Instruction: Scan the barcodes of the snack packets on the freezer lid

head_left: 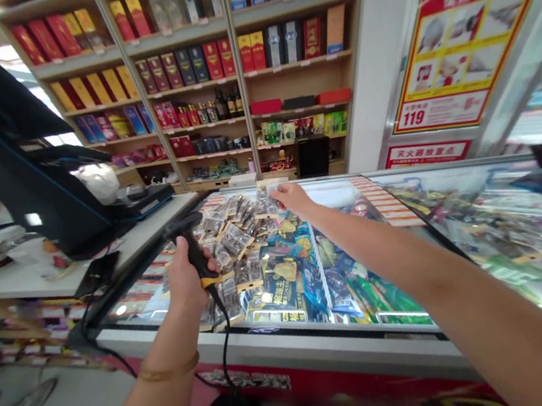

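My left hand (184, 279) grips a black barcode scanner (185, 232) by its handle, head pointing up and left, its cable hanging down in front of the freezer. My right hand (290, 197) reaches far over the glass lid and pinches a small clear packet (264, 197) at the back edge of a pile of similar small packets (232, 235) lying on the glass.
A glass-topped chest freezer (352, 346) full of wrapped ice creams is in front of me. To the left, a counter (19, 275) holds a black till screen (5, 146). Shelves of boxed goods and bottles (211, 63) line the back wall; a red poster (469, 34) hangs at right.
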`<state>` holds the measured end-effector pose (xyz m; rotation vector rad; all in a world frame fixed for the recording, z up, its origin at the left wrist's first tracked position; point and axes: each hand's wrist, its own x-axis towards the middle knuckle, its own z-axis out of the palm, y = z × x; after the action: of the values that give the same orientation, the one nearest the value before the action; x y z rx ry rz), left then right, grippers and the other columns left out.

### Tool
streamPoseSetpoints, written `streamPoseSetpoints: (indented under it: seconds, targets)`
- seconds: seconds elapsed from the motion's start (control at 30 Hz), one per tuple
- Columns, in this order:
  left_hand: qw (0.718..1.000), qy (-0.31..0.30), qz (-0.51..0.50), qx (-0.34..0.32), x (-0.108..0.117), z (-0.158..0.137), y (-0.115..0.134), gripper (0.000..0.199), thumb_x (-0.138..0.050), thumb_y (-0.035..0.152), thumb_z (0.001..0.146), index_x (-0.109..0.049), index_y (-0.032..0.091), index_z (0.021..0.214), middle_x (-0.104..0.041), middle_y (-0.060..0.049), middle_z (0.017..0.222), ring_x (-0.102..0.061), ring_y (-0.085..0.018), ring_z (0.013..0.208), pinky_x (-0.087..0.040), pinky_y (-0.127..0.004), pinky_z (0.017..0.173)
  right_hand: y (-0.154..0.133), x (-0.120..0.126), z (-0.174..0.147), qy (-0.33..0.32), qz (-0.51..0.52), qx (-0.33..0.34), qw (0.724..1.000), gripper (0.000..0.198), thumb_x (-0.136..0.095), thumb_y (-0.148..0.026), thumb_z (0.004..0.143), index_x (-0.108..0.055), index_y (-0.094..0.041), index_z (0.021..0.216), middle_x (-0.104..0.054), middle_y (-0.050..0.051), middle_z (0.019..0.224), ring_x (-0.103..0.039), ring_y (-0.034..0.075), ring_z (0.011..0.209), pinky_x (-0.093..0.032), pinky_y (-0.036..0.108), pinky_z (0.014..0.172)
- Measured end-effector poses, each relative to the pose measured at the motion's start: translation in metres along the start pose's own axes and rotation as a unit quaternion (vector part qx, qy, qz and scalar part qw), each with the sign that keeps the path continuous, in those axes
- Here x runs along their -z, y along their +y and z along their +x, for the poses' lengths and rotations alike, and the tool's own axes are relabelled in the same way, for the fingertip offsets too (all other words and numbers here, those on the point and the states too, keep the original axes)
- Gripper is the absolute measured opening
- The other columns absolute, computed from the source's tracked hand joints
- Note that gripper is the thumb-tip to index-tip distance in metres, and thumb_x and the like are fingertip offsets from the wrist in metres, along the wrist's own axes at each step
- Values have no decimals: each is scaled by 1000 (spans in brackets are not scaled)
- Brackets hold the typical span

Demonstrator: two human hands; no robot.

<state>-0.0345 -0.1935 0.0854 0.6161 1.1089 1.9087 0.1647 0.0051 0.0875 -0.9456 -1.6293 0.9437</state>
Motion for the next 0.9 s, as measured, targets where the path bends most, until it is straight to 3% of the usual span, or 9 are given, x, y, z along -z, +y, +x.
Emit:
streamPoseSetpoints:
  seconds: [0.1,0.2,0.3,0.37,0.47,0.6,0.67,0.8,0.9]
  targets:
    - [1000,17,-8,2,16,2,5,36,-58,55,92,-53,19,91,-53,4,59,-44,-8,37,-41,-20,41,-25,-64,14,-78,-72,17,994,35,-67,-40,84,-48,-21,62,-49,-6,47,-49,10,45,-37,22,49]
    - [1000,20,-10,9,27,2,6,36,-56,56,93,-53,20,93,-54,4,59,-45,-9,38,-41,-21,41,-35,-113,26,-114,-204,76,969,37,-64,-38,87,-52,-19,57,-50,-4,49,-58,13,58,-39,22,57]
    - [1000,18,-16,12,35,4,7,36,-57,57,92,-52,21,94,-54,4,59,-45,-8,39,-41,-20,42,-37,-143,33,-125,-321,122,931,26,-69,-35,85,-65,-18,66,-63,2,64,-65,19,77,-45,26,68]
    - [999,28,-15,11,38,5,6,36,-58,57,92,-50,21,91,-55,5,59,-45,-8,39,-41,-20,42,-35,-151,33,-112,-365,126,916,17,-76,-31,81,-74,-17,90,-73,7,88,-67,24,91,-48,30,76]
    - [999,41,-11,17,41,7,4,35,-55,55,94,-49,21,88,-55,4,59,-45,-8,38,-42,-19,42,-32,-154,26,-122,-396,147,898,43,-80,-28,79,-72,-22,120,-70,11,121,-65,27,109,-51,34,87]
    - [999,38,-17,20,41,13,1,33,-54,54,94,-50,21,90,-55,5,58,-45,-8,38,-42,-19,42,-30,-152,16,-213,-418,193,862,22,-69,-23,89,-79,-26,109,-67,7,124,-63,26,114,-49,35,93]
    - [999,35,-20,19,40,15,0,32,-53,53,95,-50,22,91,-55,5,58,-45,-9,38,-41,-19,41,-31,-152,12,-231,-419,210,853,23,-66,-20,91,-79,-26,108,-66,6,123,-62,26,114,-48,36,95]
    - [999,34,-15,21,30,13,-1,32,-51,52,96,-51,20,91,-55,4,58,-45,-8,38,-41,-19,41,-28,-135,9,-195,-378,244,871,30,-62,-20,93,-74,-23,120,-64,9,125,-59,25,116,-47,37,98]
    - [1000,6,-2,24,16,6,-8,37,-57,57,92,-52,20,91,-55,4,59,-45,-8,38,-42,-19,41,-9,-87,7,-125,-337,247,900,30,-58,-18,94,-73,-19,120,-64,10,120,-59,24,114,-47,36,100]
